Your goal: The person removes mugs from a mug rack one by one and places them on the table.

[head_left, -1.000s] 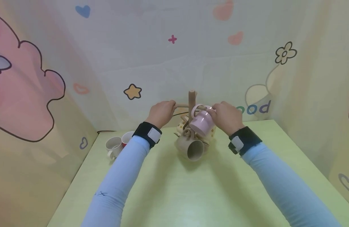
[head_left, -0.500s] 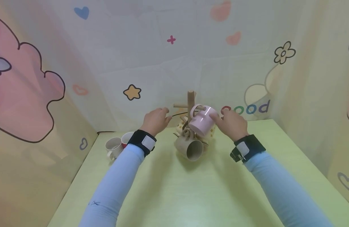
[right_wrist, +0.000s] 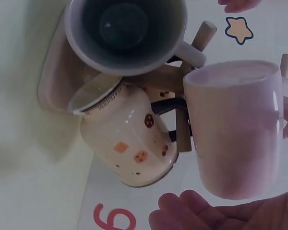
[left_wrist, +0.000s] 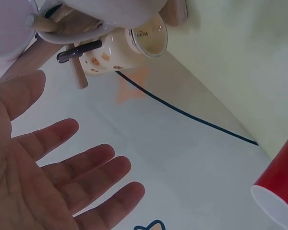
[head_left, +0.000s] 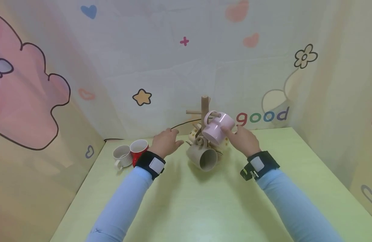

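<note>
A pink mug [head_left: 214, 132] hangs by its handle from a peg of the wooden mug tree [head_left: 205, 105]. My right hand [head_left: 244, 140] is beside this mug, thumb at its side in the head view; the right wrist view shows the fingers extended past it. A beige-grey mug [head_left: 195, 155] hangs lower, mouth toward me. Behind it is a cream mug with a cookie pattern [right_wrist: 134, 143], mostly hidden in the head view. My left hand [head_left: 163, 144] has spread fingers and holds nothing, just right of a red mug [head_left: 135, 157], partly overlapping it.
A ribbed white mug [head_left: 123, 157] stands left of the red one on the pale green table [head_left: 192, 205]. A patterned curtain [head_left: 161, 67] encloses the back and sides. A bare peg [head_left: 193, 112] juts left from the mug tree.
My left hand has let go of the left peg and moved down and left toward the red mug. The right hand has come off the upper peg end and lowered beside the pink mug.
</note>
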`<control>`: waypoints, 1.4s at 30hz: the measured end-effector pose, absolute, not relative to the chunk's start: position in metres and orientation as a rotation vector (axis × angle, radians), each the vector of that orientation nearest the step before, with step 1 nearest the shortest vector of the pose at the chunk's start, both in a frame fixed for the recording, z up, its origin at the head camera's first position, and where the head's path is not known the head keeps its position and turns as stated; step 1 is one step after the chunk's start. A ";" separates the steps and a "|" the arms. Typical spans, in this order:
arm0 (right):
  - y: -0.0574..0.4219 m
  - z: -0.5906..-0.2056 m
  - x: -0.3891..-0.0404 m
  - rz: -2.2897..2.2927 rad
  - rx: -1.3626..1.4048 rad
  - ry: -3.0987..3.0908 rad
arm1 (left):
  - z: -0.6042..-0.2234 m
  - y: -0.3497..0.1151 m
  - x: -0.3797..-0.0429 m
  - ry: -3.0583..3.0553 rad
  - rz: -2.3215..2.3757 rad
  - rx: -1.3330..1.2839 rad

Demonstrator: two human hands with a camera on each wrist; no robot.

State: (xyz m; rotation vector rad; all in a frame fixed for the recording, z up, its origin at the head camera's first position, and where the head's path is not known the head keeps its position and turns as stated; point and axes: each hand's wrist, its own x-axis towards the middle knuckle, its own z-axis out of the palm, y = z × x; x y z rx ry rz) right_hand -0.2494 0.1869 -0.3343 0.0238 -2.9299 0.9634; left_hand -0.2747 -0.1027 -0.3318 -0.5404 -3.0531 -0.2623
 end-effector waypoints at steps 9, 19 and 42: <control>0.179 -0.338 -0.251 1.309 -0.055 -2.948 | -0.351 -0.100 -0.263 -3.117 -0.269 -0.523; 0.170 -0.340 -0.257 1.865 -0.076 -2.774 | -0.364 -0.101 -0.258 -3.135 -0.265 -0.519; 0.161 -0.343 -0.263 2.271 -0.123 -2.522 | -0.371 -0.104 -0.252 -3.160 -0.232 -0.521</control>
